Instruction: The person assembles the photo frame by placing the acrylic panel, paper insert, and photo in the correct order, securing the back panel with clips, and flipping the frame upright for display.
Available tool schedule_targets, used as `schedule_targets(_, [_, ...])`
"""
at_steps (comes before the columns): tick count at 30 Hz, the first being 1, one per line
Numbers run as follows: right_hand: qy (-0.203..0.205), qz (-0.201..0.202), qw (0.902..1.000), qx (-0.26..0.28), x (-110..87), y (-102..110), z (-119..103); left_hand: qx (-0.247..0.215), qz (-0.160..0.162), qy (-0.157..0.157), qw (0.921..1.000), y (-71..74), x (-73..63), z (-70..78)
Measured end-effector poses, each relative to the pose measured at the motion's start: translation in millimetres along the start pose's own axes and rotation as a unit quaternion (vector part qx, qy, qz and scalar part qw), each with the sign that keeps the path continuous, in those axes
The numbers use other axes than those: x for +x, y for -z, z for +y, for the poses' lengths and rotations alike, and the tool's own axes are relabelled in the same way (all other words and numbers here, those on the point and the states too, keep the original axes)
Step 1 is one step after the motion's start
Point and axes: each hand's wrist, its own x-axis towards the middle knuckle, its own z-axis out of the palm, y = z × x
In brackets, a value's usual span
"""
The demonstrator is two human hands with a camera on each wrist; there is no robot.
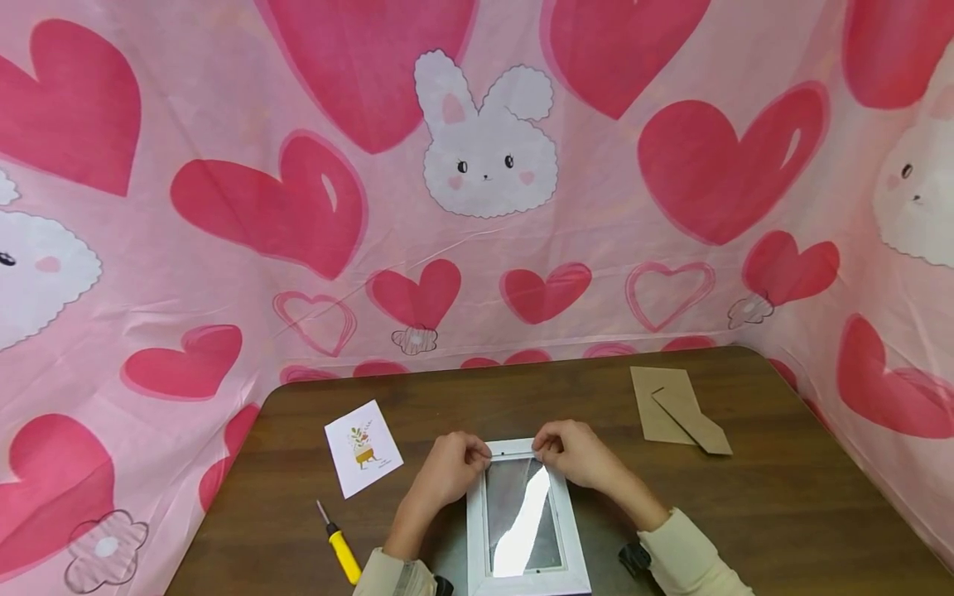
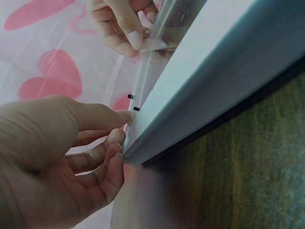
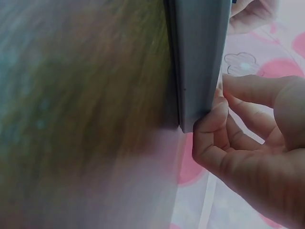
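A white picture frame (image 1: 574,546) lies in front of me on the table, black clips or tabs along its inner edge. Over its opening is a clear sheet (image 1: 507,497) with a bright reflection. My left hand (image 1: 450,470) pinches the sheet at the far left corner, thumb on top and the other fingers curled by the frame's edge. At the far right corner my right hand (image 1: 580,455) pinches it between thumb and fingers. In the left wrist view the sheet (image 2: 143,76) stands slightly above the frame near both hands.
A white card (image 1: 343,443) with a potted plant picture lies to the left. Nearer me is a screwdriver (image 1: 343,555) with a yellow handle. At the back right lies a brown backing board (image 1: 656,385) with a stand leg (image 1: 701,429). A pink heart-print cloth (image 1: 477,240) surrounds the table (image 1: 782,497).
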Motion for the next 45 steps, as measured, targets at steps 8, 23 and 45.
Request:
schedule_targets(8, [0.011,0.014,0.9994,-0.028,-1.9,-3,-7,0.012,0.003,-0.007,0.9999,0.3,-0.5,0.5])
schedule_targets(23, [0.031,0.0,0.9973,-0.067,-3.4,-1,-11,0.037,0.014,-0.008,0.9992,-1.0,-1.1,0.0])
schedule_targets(45, [0.059,-0.027,0.9935,-0.094,-4.8,1,-15,0.053,0.014,-0.002,0.9985,0.3,-6.2,6.2])
